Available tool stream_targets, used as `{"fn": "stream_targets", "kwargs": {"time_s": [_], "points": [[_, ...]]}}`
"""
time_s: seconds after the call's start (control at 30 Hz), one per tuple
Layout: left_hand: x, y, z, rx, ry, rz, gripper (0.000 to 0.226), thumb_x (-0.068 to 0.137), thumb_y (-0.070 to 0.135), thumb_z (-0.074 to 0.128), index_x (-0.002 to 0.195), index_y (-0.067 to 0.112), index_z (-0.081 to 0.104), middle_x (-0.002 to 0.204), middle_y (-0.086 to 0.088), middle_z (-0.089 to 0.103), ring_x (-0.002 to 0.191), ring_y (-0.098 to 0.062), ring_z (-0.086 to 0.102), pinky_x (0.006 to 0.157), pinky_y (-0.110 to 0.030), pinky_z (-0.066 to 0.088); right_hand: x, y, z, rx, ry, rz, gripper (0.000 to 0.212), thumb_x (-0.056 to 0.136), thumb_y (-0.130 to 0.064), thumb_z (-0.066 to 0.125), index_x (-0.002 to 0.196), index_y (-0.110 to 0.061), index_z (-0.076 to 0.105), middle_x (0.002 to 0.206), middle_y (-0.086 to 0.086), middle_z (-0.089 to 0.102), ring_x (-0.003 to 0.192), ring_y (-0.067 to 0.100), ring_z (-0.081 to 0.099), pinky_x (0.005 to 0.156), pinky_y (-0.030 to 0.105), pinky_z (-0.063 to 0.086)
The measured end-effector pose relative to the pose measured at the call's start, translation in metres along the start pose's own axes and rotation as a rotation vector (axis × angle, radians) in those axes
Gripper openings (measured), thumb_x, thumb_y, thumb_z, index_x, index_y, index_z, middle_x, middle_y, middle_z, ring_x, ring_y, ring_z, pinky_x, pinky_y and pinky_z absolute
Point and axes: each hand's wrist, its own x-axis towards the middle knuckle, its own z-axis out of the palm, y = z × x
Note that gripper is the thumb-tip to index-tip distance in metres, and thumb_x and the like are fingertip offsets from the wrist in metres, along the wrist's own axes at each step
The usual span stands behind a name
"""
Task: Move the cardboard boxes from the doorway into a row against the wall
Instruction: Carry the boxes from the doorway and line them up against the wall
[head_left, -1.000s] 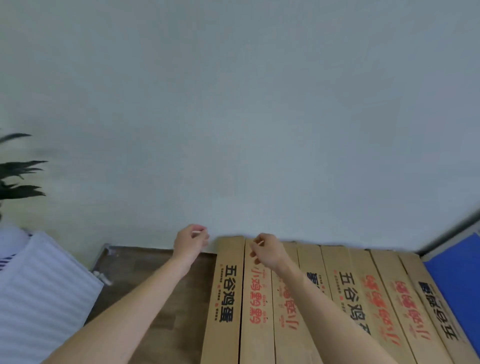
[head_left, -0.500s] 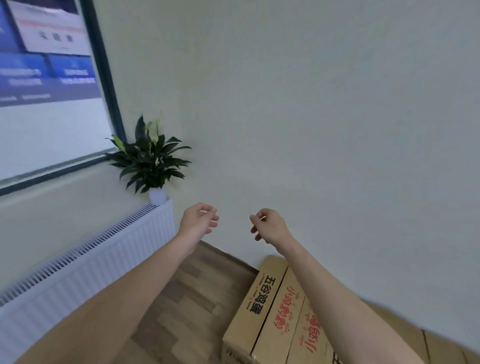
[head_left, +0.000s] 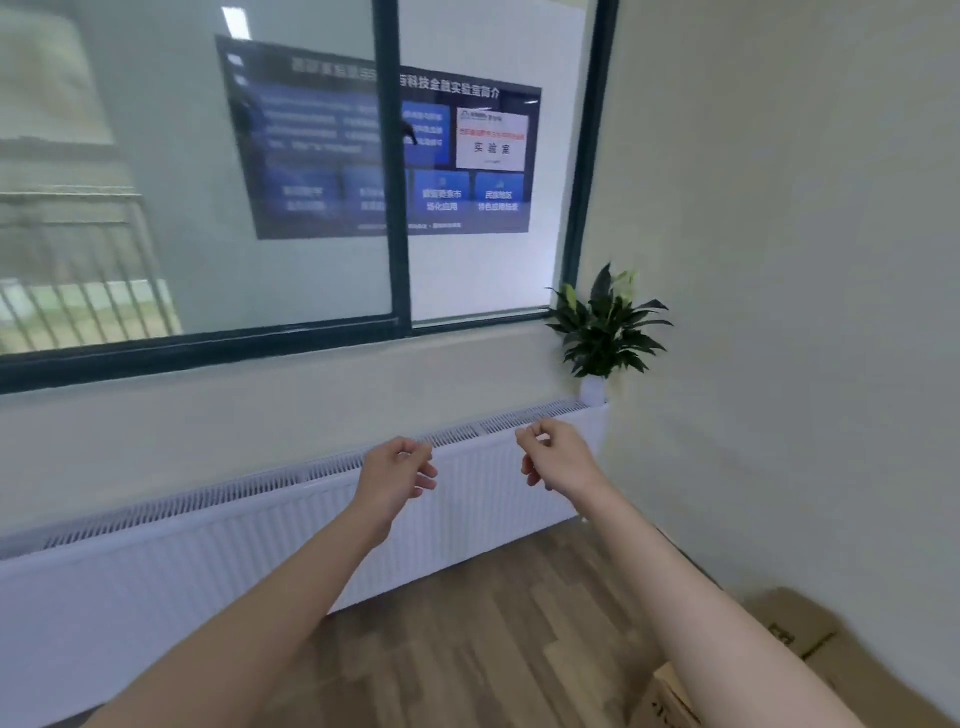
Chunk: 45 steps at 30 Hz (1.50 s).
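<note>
Only the end of the row of brown cardboard boxes (head_left: 857, 670) shows, low in the bottom right corner against the pale wall (head_left: 779, 312), partly hidden behind my right forearm. Both my arms reach forward in the air above the wooden floor (head_left: 467, 639). My left hand (head_left: 397, 475) and my right hand (head_left: 558, 457) hang side by side in front of the radiator, fingers loosely curled, holding nothing. Neither hand touches a box.
A long white radiator (head_left: 208, 545) runs under a dark-framed window (head_left: 389, 208) with a blue poster behind the glass. A potted green plant (head_left: 605, 327) stands on the radiator's right end, in the corner.
The view has swung left and up, from the box row to the window and radiator. The boxes have slid to the bottom right corner. Both hands stay raised, empty and loosely curled.
</note>
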Motion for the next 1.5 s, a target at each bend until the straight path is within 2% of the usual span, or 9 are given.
{"fn": "stream_targets", "kwargs": {"time_s": [0.17,0.27,0.37,0.47,0.6,0.73,1.03,1.23,1.5], "points": [[-0.077,-0.047,-0.21,-0.043,0.271,-0.033,0.016,0.102,0.01,0.058,0.086,0.008,0.062,0.073,-0.012,0.062,0.054,-0.02,0.05,0.06,-0.031,0.046,-0.075,-0.071,0.186,0.013,-0.165,-0.095,0.039,0.103,-0.032,0.051,0.072,-0.015,0.035,0.068,0.007,0.037,0.057,0.017,0.034,0.061,0.03,0.028],[-0.148,-0.084,-0.339,-0.033,0.429,-0.077,0.015,0.099,0.01,0.06,0.084,0.012,0.059,0.069,-0.009,0.056,0.052,-0.019,0.043,0.052,-0.029,0.039,-0.135,-0.11,0.298,0.002,-0.312,-0.072,0.037,0.103,-0.03,0.052,0.072,-0.016,0.038,0.069,0.004,0.043,0.058,0.018,0.038,0.061,0.029,0.032],[-0.227,-0.127,-0.461,-0.035,0.6,-0.135,0.018,0.099,0.011,0.061,0.081,0.011,0.058,0.066,-0.009,0.055,0.052,-0.02,0.043,0.05,-0.027,0.036,-0.182,-0.162,0.399,-0.019,-0.437,-0.115,0.024,0.102,-0.034,0.054,0.092,-0.013,0.056,0.076,0.004,0.058,0.057,0.017,0.046,0.053,0.027,0.037],[-0.299,-0.167,-0.567,-0.064,0.789,-0.195,0.02,0.1,0.01,0.06,0.08,0.01,0.056,0.068,-0.012,0.054,0.048,-0.02,0.04,0.043,-0.022,0.033,-0.226,-0.213,0.491,-0.006,-0.559,-0.159,0.024,0.103,-0.033,0.055,0.106,-0.01,0.057,0.074,0.008,0.066,0.054,0.019,0.048,0.051,0.028,0.038],[-0.38,-0.21,-0.67,-0.123,1.0,-0.247,0.012,0.103,0.008,0.055,0.093,0.008,0.06,0.073,-0.011,0.054,0.049,-0.018,0.042,0.034,-0.018,0.035,-0.283,-0.264,0.602,-0.058,-0.717,-0.218,0.031,0.104,-0.033,0.053,0.087,-0.008,0.059,0.069,0.009,0.061,0.055,0.02,0.049,0.053,0.028,0.039],[-0.436,-0.252,-0.76,-0.217,1.156,-0.313,0.01,0.105,0.011,0.055,0.097,0.007,0.06,0.072,-0.008,0.054,0.052,-0.018,0.046,0.042,-0.024,0.042,-0.335,-0.309,0.717,-0.139,-0.813,-0.303,0.044,0.105,-0.031,0.05,0.067,-0.01,0.041,0.065,0.01,0.049,0.053,0.02,0.05,0.054,0.028,0.041],[-0.546,-0.319,-1.015,-0.191,1.386,-0.507,0.01,0.102,0.014,0.06,0.093,0.01,0.059,0.077,-0.013,0.063,0.058,-0.022,0.055,0.051,-0.028,0.047,-0.467,-0.439,1.026,-0.106,-1.075,-0.318,0.019,0.102,-0.031,0.055,0.102,-0.013,0.056,0.081,0.009,0.07,0.06,0.023,0.057,0.054,0.029,0.045],[-0.632,-0.337,-1.171,-0.217,1.597,-0.541,0.016,0.103,0.013,0.059,0.087,0.011,0.056,0.074,-0.014,0.063,0.052,-0.022,0.051,0.057,-0.031,0.046,-0.573,-0.527,1.166,-0.159,-1.258,-0.408,0.025,0.104,-0.029,0.052,0.084,-0.016,0.057,0.079,0.008,0.071,0.057,0.02,0.057,0.053,0.029,0.046],[-0.71,-0.399,-1.322,-0.281,1.746,-0.575,0.003,0.101,0.004,0.056,0.098,0.006,0.057,0.072,-0.011,0.062,0.055,-0.022,0.052,0.051,-0.027,0.04,-0.698,-0.603,1.34,-0.274,-1.403,-0.501,0.026,0.105,-0.031,0.052,0.09,-0.011,0.06,0.08,0.007,0.069,0.058,0.018,0.057,0.049,0.026,0.045]]}}
